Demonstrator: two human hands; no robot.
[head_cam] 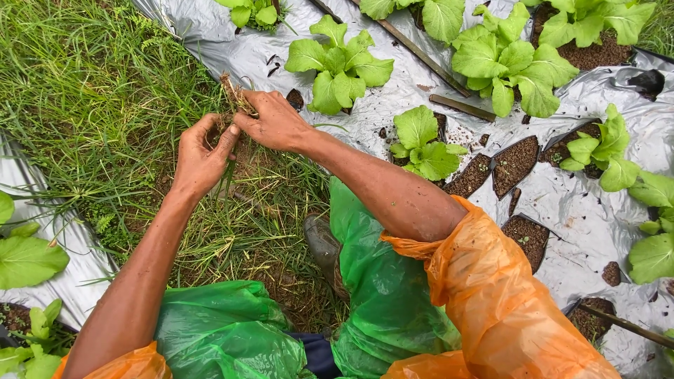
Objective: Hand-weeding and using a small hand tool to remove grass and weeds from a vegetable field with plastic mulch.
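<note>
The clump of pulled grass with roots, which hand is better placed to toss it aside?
Probably the right hand: its fingers already pinch the rooty grass clump, lifted above the grass strip. The left hand sits lower, touching only the stems.

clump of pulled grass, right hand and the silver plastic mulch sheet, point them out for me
clump of pulled grass (234, 95), head view, on the dry rooty tuft above the fingers
right hand (275, 123), head view, on the back of the hand
silver plastic mulch sheet (583, 214), head view, on a bare stretch between planting holes
</note>
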